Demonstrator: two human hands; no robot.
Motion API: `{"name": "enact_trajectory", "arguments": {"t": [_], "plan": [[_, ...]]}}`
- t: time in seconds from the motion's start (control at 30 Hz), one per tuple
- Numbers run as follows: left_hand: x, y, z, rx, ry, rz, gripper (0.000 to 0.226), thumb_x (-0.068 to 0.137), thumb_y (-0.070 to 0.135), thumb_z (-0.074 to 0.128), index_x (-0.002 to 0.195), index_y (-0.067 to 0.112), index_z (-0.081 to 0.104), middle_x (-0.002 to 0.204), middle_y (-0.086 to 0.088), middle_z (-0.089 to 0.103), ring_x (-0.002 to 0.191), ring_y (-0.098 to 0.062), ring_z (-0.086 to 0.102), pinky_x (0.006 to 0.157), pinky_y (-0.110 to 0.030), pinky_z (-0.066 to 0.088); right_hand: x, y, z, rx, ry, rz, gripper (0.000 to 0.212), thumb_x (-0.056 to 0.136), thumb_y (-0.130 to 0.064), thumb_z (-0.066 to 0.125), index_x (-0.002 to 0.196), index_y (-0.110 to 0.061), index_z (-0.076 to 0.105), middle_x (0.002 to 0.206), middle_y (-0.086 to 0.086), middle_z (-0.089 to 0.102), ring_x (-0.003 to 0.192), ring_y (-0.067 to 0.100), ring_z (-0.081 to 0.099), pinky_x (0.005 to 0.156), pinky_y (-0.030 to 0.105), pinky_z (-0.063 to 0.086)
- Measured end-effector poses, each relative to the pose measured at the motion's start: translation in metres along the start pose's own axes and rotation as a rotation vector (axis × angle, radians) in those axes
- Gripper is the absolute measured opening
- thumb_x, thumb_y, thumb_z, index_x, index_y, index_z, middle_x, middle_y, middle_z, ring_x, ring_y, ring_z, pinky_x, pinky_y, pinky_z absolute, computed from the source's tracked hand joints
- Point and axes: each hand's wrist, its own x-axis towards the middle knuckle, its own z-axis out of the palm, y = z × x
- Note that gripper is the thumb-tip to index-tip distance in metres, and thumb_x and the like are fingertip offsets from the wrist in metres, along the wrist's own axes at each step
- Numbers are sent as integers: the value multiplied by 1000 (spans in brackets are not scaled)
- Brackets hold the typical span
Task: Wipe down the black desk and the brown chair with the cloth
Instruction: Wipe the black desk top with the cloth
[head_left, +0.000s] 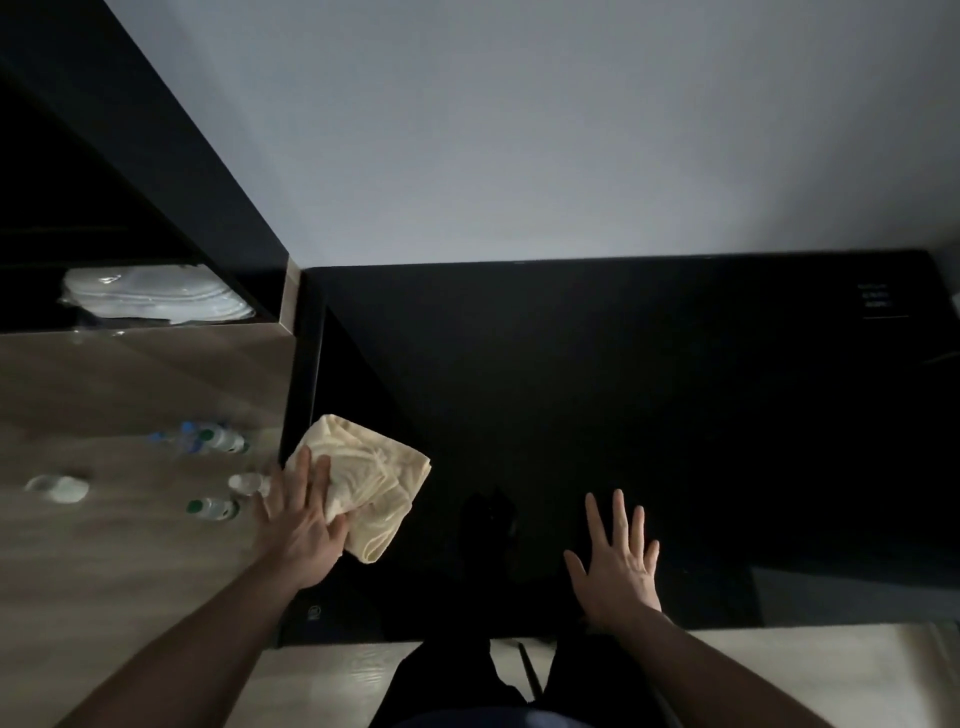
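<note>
A crumpled pale yellow cloth (370, 483) lies on the glossy black desk (623, 415), at its left edge near the front. My left hand (304, 519) lies flat over the cloth's left part, fingers spread and straight, thumb against the fabric. My right hand (618, 558) rests palm-down on the desk near the front edge, fingers spread, holding nothing. No brown chair is in view.
A wooden counter (104, 545) adjoins the desk on the left, with several small water bottles (215, 439) and caps. Folded white towels (156, 299) sit in a dark shelf niche above it. A white wall (571, 130) backs the desk. A small sign (878, 301) stands far right.
</note>
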Motion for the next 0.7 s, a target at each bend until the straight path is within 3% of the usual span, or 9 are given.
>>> {"name": "enact_trajectory", "arguments": {"t": [0.1,0.2,0.27,0.4,0.47,0.5,0.53,0.6,0.7], "plan": [[-9,15,-3,-53,9,115,102,91,74,39,169,14,14,175,-6,-19,153,-54,20,113,-74,33,-5,6,-2,32,22,46,88,106,-59,41,165,-35,-20,167,1,-40,157,36,-30,128,61,-2],[-12,26,0,79,-72,236,108,81,64,78,164,50,8,174,-21,-6,150,-66,9,101,-88,30,-9,21,-9,46,52,75,87,106,-57,43,166,-35,-17,169,1,-37,158,36,-27,128,61,-1],[-8,36,0,12,-38,157,123,75,54,90,159,64,0,172,-25,10,154,-62,5,104,-91,21,-11,36,-15,42,68,97,87,106,-57,43,166,-36,-16,170,1,-34,158,36,-26,128,60,-1],[-1,58,7,224,-40,367,137,28,12,109,145,47,48,161,-44,19,149,-70,-1,93,-99,10,-5,63,-29,43,68,123,86,106,-57,43,167,-34,-14,171,2,-31,159,37,-24,128,61,0],[0,79,5,174,-75,371,140,25,9,109,146,45,47,164,-41,12,149,-70,-4,92,-99,9,0,80,-36,33,55,119,87,107,-58,42,165,-35,-18,171,3,-32,159,37,-24,128,62,1],[-1,94,5,93,-88,337,136,38,18,109,152,47,41,169,-34,-2,149,-68,-13,96,-98,6,3,91,-39,18,46,120,89,106,-60,41,163,-35,-22,171,4,-32,158,37,-25,128,62,1],[-3,110,2,-52,-97,233,125,61,37,102,159,51,25,171,-20,-26,148,-63,-27,103,-93,0,6,103,-43,2,39,123,90,106,-62,40,160,-35,-27,171,4,-33,158,38,-25,128,62,2],[-5,152,-8,-418,-139,-74,106,87,83,53,160,53,-17,151,17,-58,144,-47,-46,116,-80,-12,13,129,-53,-24,39,125,92,104,-69,36,158,-35,-31,169,4,-35,158,38,-26,127,63,2],[-2,212,-3,-527,-116,-165,99,84,96,26,154,54,-30,151,29,-53,146,-39,-47,119,-72,-17,22,171,-71,-68,38,85,94,101,-75,31,155,-35,-34,163,1,-43,158,36,-27,127,63,1]]}}
